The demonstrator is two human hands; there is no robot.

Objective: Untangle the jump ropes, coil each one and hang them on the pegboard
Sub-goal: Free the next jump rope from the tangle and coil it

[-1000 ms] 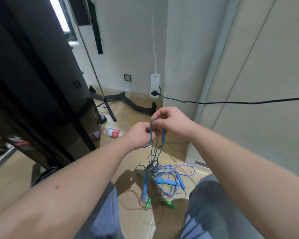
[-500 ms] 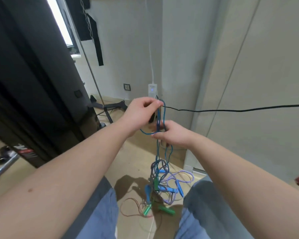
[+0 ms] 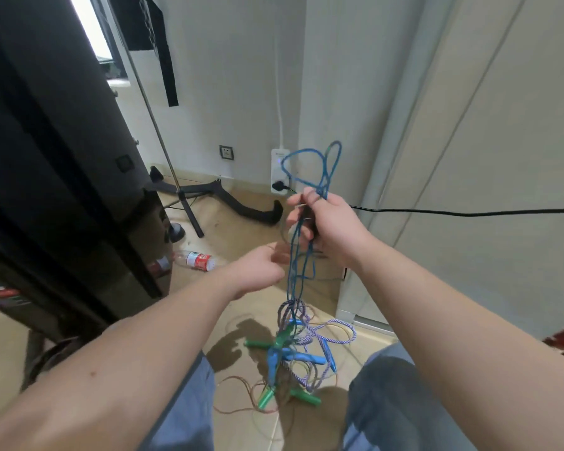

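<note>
Hanging from the right hand (image 3: 329,229), whose fingers are curling tightly round it, the blue jump rope (image 3: 323,185) is looping above the knuckles and trailing down into a tangle (image 3: 295,340) of purple-white cord and green handles (image 3: 267,397) that is resting on the floor (image 3: 248,304) between the knees. The left hand (image 3: 258,268) is hovering just beside the strands. It is blurred, so I cannot tell whether it is pinching one.

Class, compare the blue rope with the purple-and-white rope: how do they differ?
The blue rope is plain-coloured; the purple-and-white rope is striped. The blue rope is gripped by the right hand and hangs stretched; the purple-and-white rope sags in loose loops below, unheld. Both are tangled together near the floor.
</note>
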